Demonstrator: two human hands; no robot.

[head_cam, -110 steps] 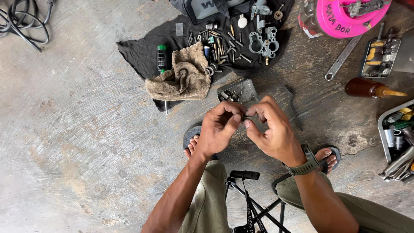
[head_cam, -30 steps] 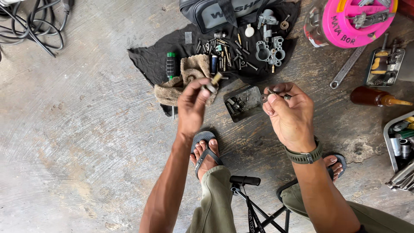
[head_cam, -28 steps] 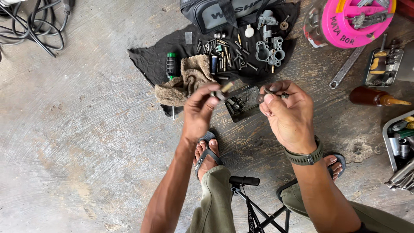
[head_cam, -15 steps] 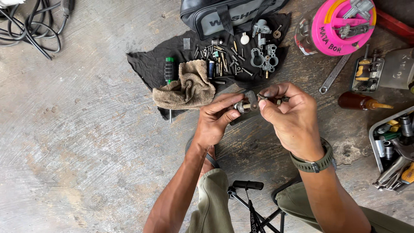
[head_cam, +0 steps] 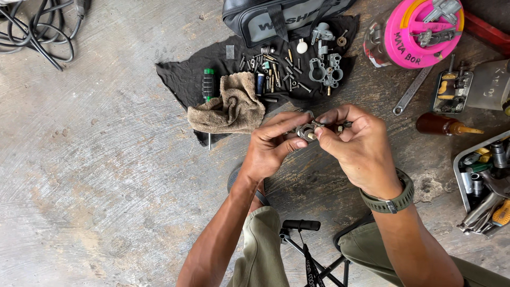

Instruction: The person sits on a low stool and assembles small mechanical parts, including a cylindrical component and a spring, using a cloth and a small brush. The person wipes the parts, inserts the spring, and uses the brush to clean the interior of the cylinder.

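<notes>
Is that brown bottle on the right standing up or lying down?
Lying down. The brown bottle rests on its side on the concrete floor, its pointed nozzle aimed right.

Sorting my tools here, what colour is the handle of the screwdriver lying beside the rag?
Black ribbed screwdriver handle with a green cap, clearest in the head view.

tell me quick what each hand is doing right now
Left hand: shut on the small metal part.
Right hand: fingers pinched on the same part.
</notes>
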